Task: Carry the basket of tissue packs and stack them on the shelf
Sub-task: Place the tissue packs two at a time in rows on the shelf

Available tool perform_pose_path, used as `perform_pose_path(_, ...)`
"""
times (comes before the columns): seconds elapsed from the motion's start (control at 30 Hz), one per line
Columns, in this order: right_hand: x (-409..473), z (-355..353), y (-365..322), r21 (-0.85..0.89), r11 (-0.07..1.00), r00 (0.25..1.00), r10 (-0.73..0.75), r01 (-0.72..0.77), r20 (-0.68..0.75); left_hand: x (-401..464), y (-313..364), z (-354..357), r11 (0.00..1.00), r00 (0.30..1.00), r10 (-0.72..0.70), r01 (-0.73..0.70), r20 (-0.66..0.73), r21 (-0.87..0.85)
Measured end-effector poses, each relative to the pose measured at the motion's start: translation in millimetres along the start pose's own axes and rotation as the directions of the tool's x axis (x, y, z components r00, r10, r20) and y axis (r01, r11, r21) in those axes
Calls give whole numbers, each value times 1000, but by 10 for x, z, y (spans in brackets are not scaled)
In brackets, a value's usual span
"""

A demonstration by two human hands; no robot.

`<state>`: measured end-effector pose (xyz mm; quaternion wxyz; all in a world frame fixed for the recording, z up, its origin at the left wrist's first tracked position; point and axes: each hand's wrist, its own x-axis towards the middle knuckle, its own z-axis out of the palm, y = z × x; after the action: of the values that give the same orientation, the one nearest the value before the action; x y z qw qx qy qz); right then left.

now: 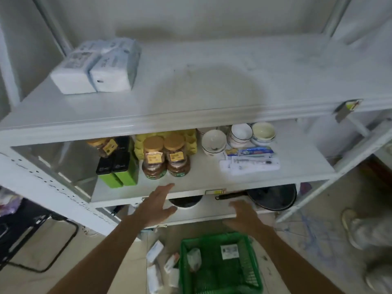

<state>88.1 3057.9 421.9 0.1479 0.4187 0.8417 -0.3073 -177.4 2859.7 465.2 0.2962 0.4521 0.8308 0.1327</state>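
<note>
1. Green plastic mesh basket (218,264) sits on the pale tiled floor (89,255), below both hands and nearer the right one; inside it lie one crumpled pack and a white label card.
2. Left hand (158,205) hovers with fingers spread and palm down, holding nothing, in front of the edge of the middle white metal shelf board (212,179).
3. Right hand (246,215) is likewise spread and empty, blurred, just above the basket's far rim.
4. White plastic-wrapped tissue packs (95,66) stand stacked together on the top white shelf board (212,81), far above and to the left of the left hand.
5. More small white packs (154,264) lie loose on the floor, just left of the basket, beneath the left forearm.
6. Two brown-filled jars with tan lids (165,158) stand on the middle board just beyond the left hand's fingertips; green-and-black boxes (116,168) are beside them to the left.
7. White ceramic bowls (239,134) sit further back, above the right hand.
</note>
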Motion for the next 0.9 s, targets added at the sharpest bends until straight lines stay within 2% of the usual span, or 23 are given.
perform_pose_path(0.07,-151,232,298,17,994,988,106,-108,115,13,-106,306,994,983,-66,50,173,95)
perform_pose_path(0.17,-312,640,763,18,970,942,229,-241,245,-17,-241,683,979,944,-167,124,284,164)
perform_pose_path(0.23,-356,911,1035,42,954,918,272,-295,288,-53,-286,955,980,929,-172,130,327,148)
perform_pose_path(0.47,-290,1530,1472,65,915,859,346,-397,376,147,-400,1904,986,891,-165,147,424,74)
perform_pose_path(0.63,55,2029,1892,261,813,812,378,-521,444,545,-571,2661,986,856,-159,167,491,27)
perform_pose_path(0.73,333,2272,2202,223,811,787,393,-540,476,869,-625,3098,981,853,-165,193,496,-6)
perform_pose_path(0.9,818,2690,2621,144,818,756,428,-557,496,1264,-873,3893,934,854,-243,334,460,-126)
